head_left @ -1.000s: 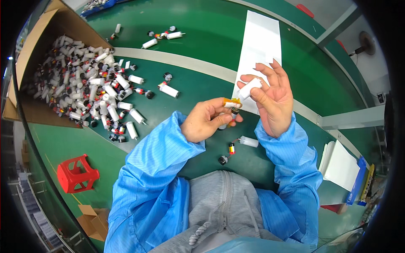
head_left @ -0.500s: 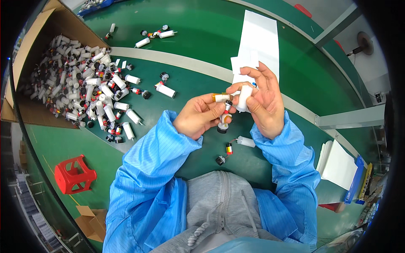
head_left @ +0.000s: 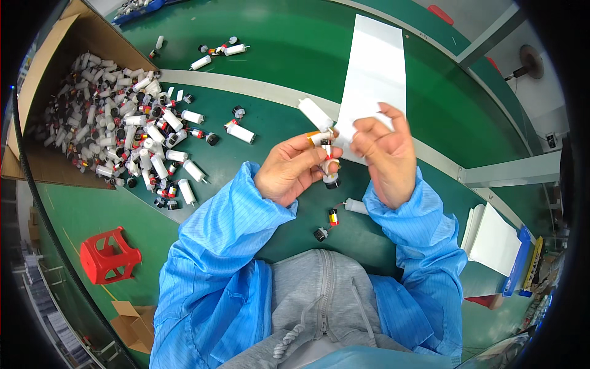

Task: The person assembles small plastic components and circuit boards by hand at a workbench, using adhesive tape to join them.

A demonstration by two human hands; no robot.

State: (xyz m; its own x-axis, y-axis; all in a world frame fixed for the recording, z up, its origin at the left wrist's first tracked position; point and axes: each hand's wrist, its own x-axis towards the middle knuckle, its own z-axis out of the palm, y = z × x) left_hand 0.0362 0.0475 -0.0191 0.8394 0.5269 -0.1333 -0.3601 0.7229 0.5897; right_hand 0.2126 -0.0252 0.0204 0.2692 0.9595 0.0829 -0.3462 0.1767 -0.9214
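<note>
My left hand pinches a wired assembly of small white, red and black pieces, with amber tape at its upper end and a round black-ended piece below. A white cylinder sticks up just beyond those fingertips, tilted; whether it is joined to the assembly I cannot tell. To the right, my right hand is raised with bent fingers, thumb and forefinger close together over the white sheet. Anything between those fingertips is hidden. Below my hands, another white cylinder lies wired to a red-and-yellow piece and a black cap.
At left a tipped cardboard box spills many similar parts onto the green table. A few lie farther back. A grey rail crosses the tabletop. A red stool stands below left; white sheets lie at right.
The white cylinder has left my right hand and now stands out beyond my left fingertips. My right fingers have curled inward. The small white piece that overlapped the sheet is no longer visible there.
</note>
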